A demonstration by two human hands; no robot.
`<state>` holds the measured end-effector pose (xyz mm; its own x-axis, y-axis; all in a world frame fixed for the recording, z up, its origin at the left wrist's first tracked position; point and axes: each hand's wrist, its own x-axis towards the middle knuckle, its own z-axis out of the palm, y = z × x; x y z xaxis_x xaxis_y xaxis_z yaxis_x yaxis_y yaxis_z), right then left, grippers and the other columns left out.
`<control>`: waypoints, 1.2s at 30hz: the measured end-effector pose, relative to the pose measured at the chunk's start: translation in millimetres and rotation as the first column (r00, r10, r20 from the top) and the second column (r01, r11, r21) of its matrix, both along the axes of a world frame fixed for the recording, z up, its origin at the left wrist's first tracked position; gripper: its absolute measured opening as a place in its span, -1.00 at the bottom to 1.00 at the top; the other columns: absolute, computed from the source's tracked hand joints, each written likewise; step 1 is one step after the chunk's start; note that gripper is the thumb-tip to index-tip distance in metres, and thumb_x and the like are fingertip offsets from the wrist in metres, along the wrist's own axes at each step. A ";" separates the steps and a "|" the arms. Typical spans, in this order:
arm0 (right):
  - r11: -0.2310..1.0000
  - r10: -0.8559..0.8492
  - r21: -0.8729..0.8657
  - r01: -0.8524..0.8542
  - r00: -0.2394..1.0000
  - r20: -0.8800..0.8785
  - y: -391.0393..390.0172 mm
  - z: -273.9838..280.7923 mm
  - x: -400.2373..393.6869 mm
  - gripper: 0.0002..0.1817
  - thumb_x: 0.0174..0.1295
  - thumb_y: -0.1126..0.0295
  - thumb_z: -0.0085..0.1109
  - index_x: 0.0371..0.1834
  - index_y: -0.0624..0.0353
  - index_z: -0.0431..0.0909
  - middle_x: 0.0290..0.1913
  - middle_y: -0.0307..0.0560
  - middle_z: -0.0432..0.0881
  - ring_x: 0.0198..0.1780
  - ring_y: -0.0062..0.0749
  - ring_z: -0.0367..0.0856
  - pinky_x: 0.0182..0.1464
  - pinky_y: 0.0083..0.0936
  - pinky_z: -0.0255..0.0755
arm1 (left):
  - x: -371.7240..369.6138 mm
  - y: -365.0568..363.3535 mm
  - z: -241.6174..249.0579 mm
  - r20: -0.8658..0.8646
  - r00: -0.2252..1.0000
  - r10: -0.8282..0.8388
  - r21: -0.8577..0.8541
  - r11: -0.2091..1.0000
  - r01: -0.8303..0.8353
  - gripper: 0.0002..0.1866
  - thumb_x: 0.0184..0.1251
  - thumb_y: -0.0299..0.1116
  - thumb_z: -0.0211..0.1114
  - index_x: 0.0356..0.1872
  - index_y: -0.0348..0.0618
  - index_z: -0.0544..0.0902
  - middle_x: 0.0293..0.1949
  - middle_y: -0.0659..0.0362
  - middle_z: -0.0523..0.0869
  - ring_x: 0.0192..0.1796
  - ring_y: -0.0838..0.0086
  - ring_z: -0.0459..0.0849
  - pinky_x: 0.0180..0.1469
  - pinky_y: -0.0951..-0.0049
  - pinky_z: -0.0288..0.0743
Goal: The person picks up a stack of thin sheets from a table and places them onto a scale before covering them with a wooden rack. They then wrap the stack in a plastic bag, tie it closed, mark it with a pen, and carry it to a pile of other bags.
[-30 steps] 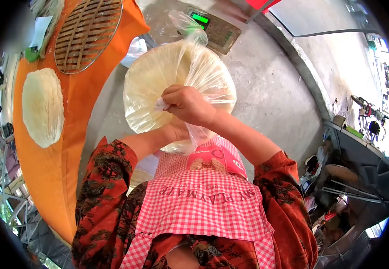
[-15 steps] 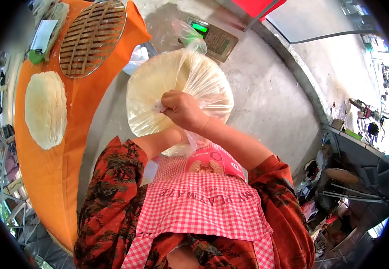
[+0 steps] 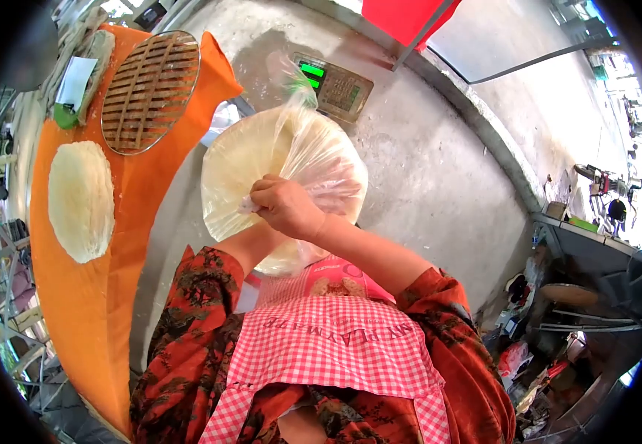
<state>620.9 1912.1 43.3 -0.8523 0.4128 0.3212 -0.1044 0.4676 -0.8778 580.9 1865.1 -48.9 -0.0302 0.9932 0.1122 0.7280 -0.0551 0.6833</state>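
Observation:
A clear plastic bag point(image 3: 321, 152) covers a wide stack of pale, thin round sheets point(image 3: 243, 155) in front of me. My right hand point(image 3: 288, 207) is closed in a fist, pinching a gathered bit of the bag's film over the stack's left part. My left forearm passes beneath the right one. Beyond it, my left hand point(image 3: 333, 191) shows only as a blurred pinkish shape through the film, its fingers not readable. The bag's bunched end point(image 3: 299, 92) sticks up at the far side.
On my left, an orange cloth point(image 3: 80, 311) bears another stack of pale round sheets point(image 3: 80, 201), a round slatted rack point(image 3: 151, 92) and a green-and-white package point(image 3: 73, 85). Behind the bag sits a digital scale point(image 3: 339, 89) with a lit green display. Clutter point(image 3: 535, 355) lies at lower right.
The view has shifted, so the scene sits a little differently. My right hand keeps its pinch on the film. More of the pinkish shape shows through the bag right of my fist.

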 end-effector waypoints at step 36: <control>0.388 0.199 0.674 -0.629 0.771 0.605 -41.1 -54.8 16.0 -0.73 0.22 0.37 0.04 -0.04 0.12 0.57 -0.01 -0.01 0.59 0.07 -0.13 0.52 0.11 -0.25 0.36 | -61.0 -54.1 79.8 0.099 0.865 0.492 -0.267 0.850 -0.453 -0.76 0.22 -0.27 0.24 -0.29 -0.29 0.63 -0.30 -0.13 0.67 -0.21 -0.06 0.63 -0.15 0.11 0.49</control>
<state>636.9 1871.0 -11.4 -0.9489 -0.2988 -0.1015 -0.2864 0.9505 -0.1203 519.9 1811.1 31.0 -0.5007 0.8506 -0.1606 0.5071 0.4386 0.7420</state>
